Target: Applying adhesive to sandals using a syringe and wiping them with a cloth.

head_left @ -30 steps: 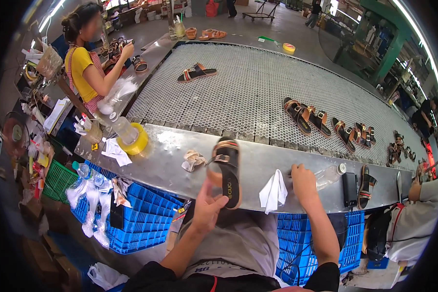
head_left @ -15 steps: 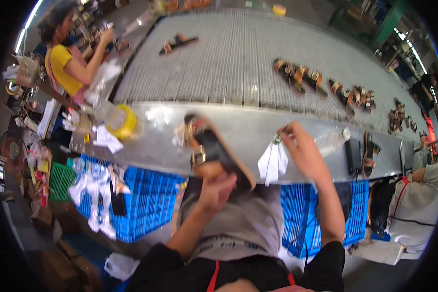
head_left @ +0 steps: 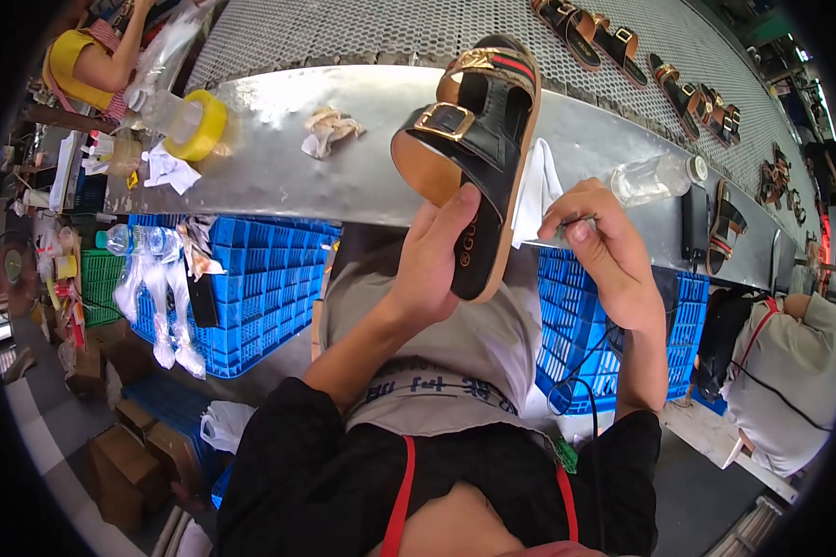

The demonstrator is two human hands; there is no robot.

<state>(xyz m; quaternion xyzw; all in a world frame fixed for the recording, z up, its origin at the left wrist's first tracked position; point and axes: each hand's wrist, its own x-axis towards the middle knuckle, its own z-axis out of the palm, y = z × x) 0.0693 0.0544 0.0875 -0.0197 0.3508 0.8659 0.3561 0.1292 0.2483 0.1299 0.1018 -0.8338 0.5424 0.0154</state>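
The left hand (head_left: 429,265) grips a buckled slide sandal (head_left: 497,190), apparently assembled but unfinished, while the right hand (head_left: 615,255) pinches an indistinct item (head_left: 576,222).

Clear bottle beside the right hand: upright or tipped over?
Tipped over: the clear bottle lies on its side beyond the right hand, its white cap pointing rightward.
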